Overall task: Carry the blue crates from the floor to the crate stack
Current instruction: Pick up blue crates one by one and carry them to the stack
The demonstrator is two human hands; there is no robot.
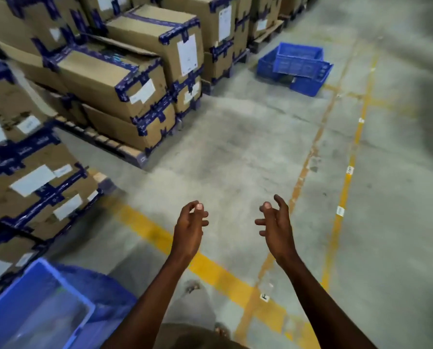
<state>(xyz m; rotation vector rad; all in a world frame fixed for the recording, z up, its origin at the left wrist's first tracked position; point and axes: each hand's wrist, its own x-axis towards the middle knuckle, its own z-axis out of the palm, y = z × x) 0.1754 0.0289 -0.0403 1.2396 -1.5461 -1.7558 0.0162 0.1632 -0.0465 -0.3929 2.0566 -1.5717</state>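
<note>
Two blue crates [296, 65] lie on the concrete floor far ahead at the upper right, one tilted inside or across the other. A blue crate stack [41, 306] stands close by at the lower left, seen from above with an open top. My left hand [191, 226] and my right hand [275, 224] are both stretched out in front of me over the floor, palms facing each other, fingers loosely curled, holding nothing. Both are far from the floor crates.
Cardboard boxes [124, 79] with blue tape are stacked on pallets along the left and back. Yellow lines [346, 182] cross the grey floor. A wide stretch of floor runs between me and the far crates.
</note>
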